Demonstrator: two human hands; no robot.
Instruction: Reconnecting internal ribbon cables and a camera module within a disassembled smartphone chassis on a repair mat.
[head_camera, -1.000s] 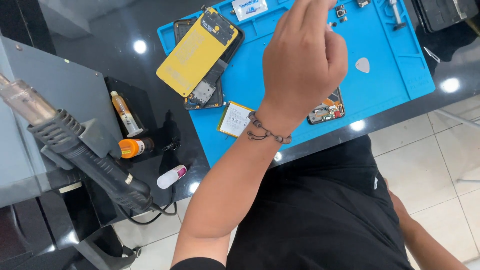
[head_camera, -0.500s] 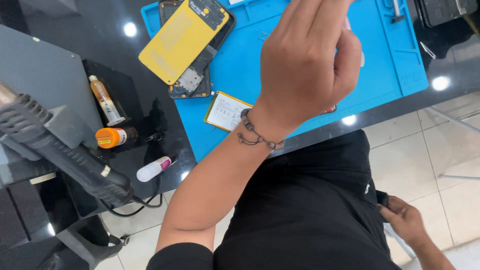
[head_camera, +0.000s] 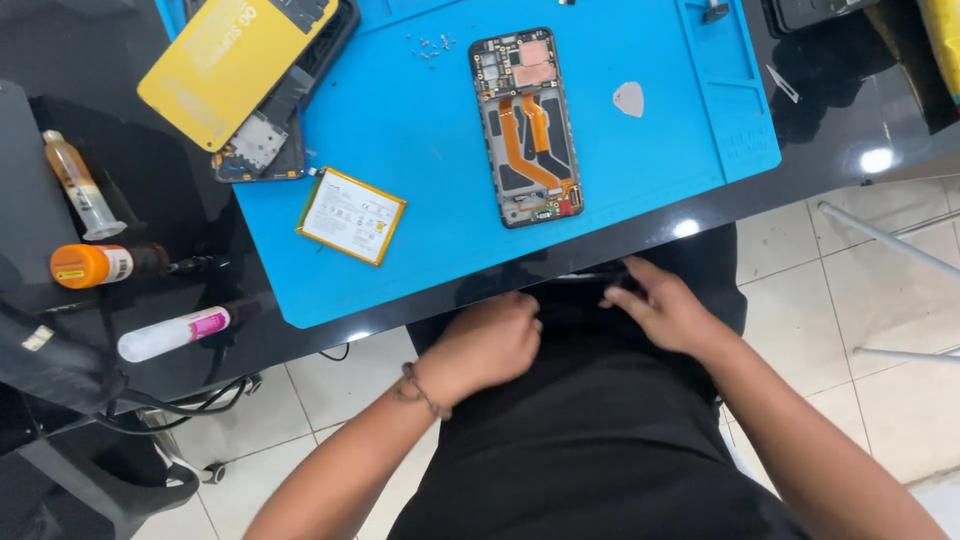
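Now both hands are held low at the near edge of the desk (head_camera: 150, 60), against the dark clothing at the lap. The left hand (head_camera: 485, 345) is loosely curled, its fingers tucked under, and whether anything is gripped cannot be told. The right hand (head_camera: 665, 305) lies with fingers stretched toward a dark, thin shape at the desk edge; its grip cannot be judged either.

A second ago the left hand was raised over the blue work mat (head_camera: 420, 120), hiding part of it; it has since been lowered, and the mat is left uncovered. The opened phone frame (head_camera: 528, 125), with its orange flex cables showing, lies untouched near the mat's middle, well apart from both hands. To its left a loose battery (head_camera: 351, 215) is seen, then a yellow back cover (head_camera: 225, 60) over another opened phone. A grey pick (head_camera: 628, 98) and small screws (head_camera: 430, 45) lie farther back. Bottles (head_camera: 95, 265) stand on the dark desk beyond.
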